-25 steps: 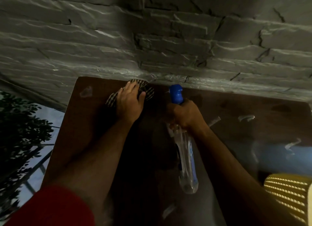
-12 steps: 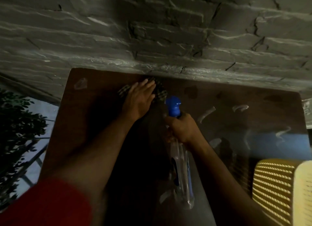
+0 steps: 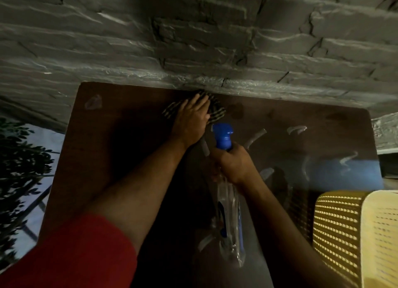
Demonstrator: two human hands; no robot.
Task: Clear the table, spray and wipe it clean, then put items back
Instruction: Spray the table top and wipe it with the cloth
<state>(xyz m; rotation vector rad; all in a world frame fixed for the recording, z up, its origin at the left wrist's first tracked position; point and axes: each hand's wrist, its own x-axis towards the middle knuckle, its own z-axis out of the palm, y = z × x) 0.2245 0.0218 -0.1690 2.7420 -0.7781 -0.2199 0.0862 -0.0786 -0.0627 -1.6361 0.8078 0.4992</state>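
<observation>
A dark brown table [image 3: 120, 141] stands against a grey stone wall. My left hand [image 3: 191, 117] presses flat, fingers straight, on a striped cloth [image 3: 216, 111] at the table's far edge near the middle. Just to its right, my right hand [image 3: 232, 163] grips the neck of a clear spray bottle [image 3: 229, 221] with a blue trigger head [image 3: 223, 136], held above the table with the nozzle pointing away from me. Wet streaks glint on the right half of the tabletop.
The stone wall [image 3: 193, 40] runs right along the table's far edge. A yellow woven chair back [image 3: 349, 234] stands at the lower right by the table. A leafy plant [image 3: 19, 171] and pale floor lie beyond the left edge.
My left hand has slid the cloth to the right along the table's far edge. My right hand with the bottle has dropped a little lower and nearer to me.
</observation>
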